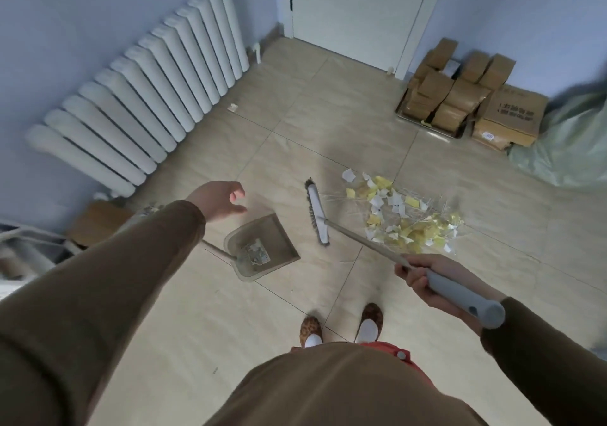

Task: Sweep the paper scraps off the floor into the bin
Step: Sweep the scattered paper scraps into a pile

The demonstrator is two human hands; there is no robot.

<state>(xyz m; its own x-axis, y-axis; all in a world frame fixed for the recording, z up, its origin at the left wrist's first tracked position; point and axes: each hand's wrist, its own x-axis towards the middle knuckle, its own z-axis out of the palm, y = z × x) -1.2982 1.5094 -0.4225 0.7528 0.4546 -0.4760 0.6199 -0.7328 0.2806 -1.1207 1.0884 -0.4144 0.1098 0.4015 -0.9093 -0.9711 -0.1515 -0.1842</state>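
A pile of yellow and white paper scraps (399, 212) lies on the tiled floor to the right of centre. My right hand (423, 277) grips the grey handle of a broom, whose white head (318, 215) stands on the floor just left of the pile. A beige dustpan (262, 248) sits on the floor left of the broom head, with a label inside it and its long handle running off under my left sleeve. My left hand (218, 200) hovers above the dustpan's far corner, fingers loosely curled, holding nothing. No bin is visible.
A white radiator (147, 97) runs along the left wall. A white door (358, 8) stands at the back. Cardboard boxes (466, 97) are stacked at the back right beside a pale green bag (568, 143). One stray scrap (233, 107) lies near the radiator. My feet (341, 327) stand below.
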